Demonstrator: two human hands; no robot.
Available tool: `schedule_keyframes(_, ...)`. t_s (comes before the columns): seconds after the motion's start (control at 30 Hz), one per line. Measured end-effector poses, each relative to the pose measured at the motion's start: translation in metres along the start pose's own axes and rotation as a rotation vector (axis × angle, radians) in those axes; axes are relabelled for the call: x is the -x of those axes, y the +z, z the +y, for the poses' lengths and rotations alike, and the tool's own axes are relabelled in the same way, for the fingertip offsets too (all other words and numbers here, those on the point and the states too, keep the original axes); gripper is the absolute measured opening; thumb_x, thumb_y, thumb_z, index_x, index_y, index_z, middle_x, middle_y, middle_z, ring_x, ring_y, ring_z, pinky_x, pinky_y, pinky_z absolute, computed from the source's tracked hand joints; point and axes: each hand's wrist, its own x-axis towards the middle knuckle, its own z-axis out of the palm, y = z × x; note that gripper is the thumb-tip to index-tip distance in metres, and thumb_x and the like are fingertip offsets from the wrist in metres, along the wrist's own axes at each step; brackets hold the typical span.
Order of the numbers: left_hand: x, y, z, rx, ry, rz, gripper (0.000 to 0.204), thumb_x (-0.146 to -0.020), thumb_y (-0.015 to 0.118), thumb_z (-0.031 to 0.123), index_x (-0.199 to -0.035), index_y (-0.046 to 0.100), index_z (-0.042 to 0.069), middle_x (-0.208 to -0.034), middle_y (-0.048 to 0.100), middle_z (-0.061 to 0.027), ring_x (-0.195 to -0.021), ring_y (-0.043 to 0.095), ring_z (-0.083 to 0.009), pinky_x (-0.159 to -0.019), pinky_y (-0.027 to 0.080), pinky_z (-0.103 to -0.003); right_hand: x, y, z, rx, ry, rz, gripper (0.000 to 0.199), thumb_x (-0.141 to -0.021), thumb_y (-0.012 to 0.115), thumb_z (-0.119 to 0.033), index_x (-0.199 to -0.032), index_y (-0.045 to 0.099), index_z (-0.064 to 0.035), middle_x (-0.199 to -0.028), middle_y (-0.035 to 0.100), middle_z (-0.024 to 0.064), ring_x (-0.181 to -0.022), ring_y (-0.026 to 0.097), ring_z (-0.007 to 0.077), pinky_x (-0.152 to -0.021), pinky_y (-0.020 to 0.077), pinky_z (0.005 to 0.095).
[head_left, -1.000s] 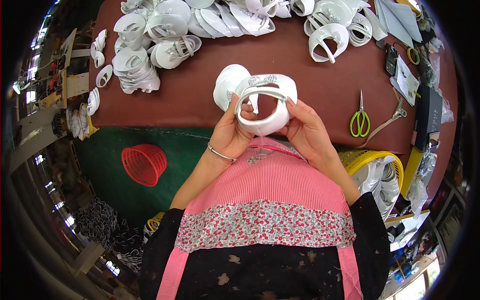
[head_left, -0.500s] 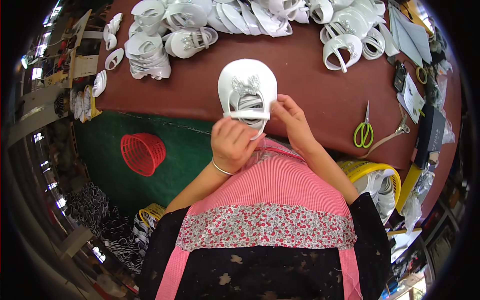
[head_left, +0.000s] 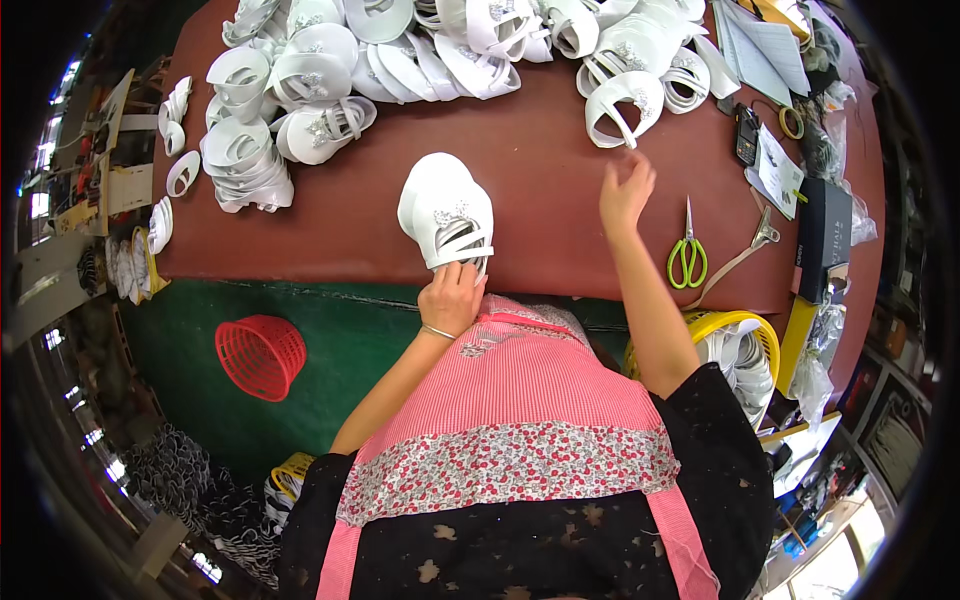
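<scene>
A white shoe upper (head_left: 437, 190) with a strap and a glittery ornament lies near the table's front edge. More white pieces show inside its opening. My left hand (head_left: 453, 298) pinches its strapped end. Out to the right, my right hand (head_left: 627, 195) holds nothing, its fingers bent and apart. Just beyond those fingertips is another strapped white shoe upper (head_left: 640, 92), at the near edge of the right-hand pile. I cannot tell whether they touch it.
Piles of white shoe uppers (head_left: 245, 165) line the table's far side. Green-handled scissors (head_left: 688, 255), a strap with a metal clip (head_left: 765, 235), a dark handset (head_left: 746, 133) and a dark box (head_left: 823, 235) lie right. A red basket (head_left: 262, 355) stands left, a yellow basket (head_left: 770, 350) lower right.
My right hand has left the shoe upper at my front and moved right and away toward the far pile. The left hand keeps hold, and the upper now lies lower and tilted. The view has shifted.
</scene>
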Motion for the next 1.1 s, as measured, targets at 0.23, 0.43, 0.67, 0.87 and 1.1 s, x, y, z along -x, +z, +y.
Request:
schedule_keyframes(0.23, -0.011, -0.011, -0.014, 0.247, 0.118, -0.009, 0.034, -0.077, 0.078, 0.029, -0.098, 0.06, 0.008, -0.09, 0.063, -0.0058, -0.08, 0.062, -0.0243, -0.065, 0.05, -0.036, -0.067, -0.015, 0.021, 0.095, 0.001, -0.178, 0.024, -0.083, 0.073, -0.019, -0.104, 0.069, -0.0077, -0.111, 0.06, 0.011, -0.109, 0.049, 0.0337, -0.094, 0.042, 0.0419)
schedule_keyframes(0.43, 0.0, -0.018, -0.027, 0.307, 0.167, -0.004, 0.032, -0.077, 0.077, 0.026, -0.099, 0.062, 0.008, -0.094, 0.065, -0.0061, -0.083, 0.062, -0.0244, -0.072, 0.048, -0.036, -0.01, -0.072, -0.058, -0.731, 0.284, -0.506, 0.02, -0.093, 0.067, -0.014, -0.108, 0.066, -0.0017, -0.101, 0.067, 0.0038, -0.091, 0.058, 0.0127, -0.084, 0.0446, 0.0263)
schedule_keyframes(0.67, -0.012, -0.036, -0.019, 0.644, -0.156, -0.047, 0.017, -0.084, 0.072, 0.015, -0.095, 0.065, 0.005, -0.087, 0.066, -0.0075, -0.079, 0.064, -0.0229, -0.072, 0.048, -0.033, 0.053, -0.092, -0.097, -0.737, 0.254, -0.717, 0.017, -0.089, 0.069, -0.006, -0.106, 0.066, -0.0016, -0.094, 0.064, 0.0007, -0.083, 0.057, 0.0079, -0.074, 0.0461, 0.0238)
schedule_keyframes(0.87, -0.062, -0.092, 0.008, 1.668, -0.887, 0.053, 0.019, -0.1, 0.057, 0.017, -0.104, 0.064, 0.0, -0.09, 0.067, -0.0025, -0.075, 0.06, -0.0103, -0.068, 0.049, -0.024, 0.058, -0.104, -0.143, -0.576, -0.076, -0.849, 0.021, -0.086, 0.07, -0.004, -0.106, 0.066, -0.002, -0.097, 0.064, 0.0067, -0.088, 0.061, 0.0169, -0.077, 0.0483, 0.0277)
schedule_keyframes(1.1, -0.072, -0.109, 0.025, 1.475, -0.583, -0.033, 0.017, -0.099, 0.059, 0.016, -0.089, 0.06, 0.002, -0.074, 0.056, 0.0045, -0.067, 0.044, -0.0008, -0.058, 0.036, -0.019, 0.054, -0.109, -0.184, -0.621, -0.152, -0.767, 0.026, -0.082, 0.072, -0.004, -0.107, 0.066, -0.0031, -0.094, 0.062, 0.0095, -0.089, 0.061, 0.0231, -0.076, 0.05, 0.0318)
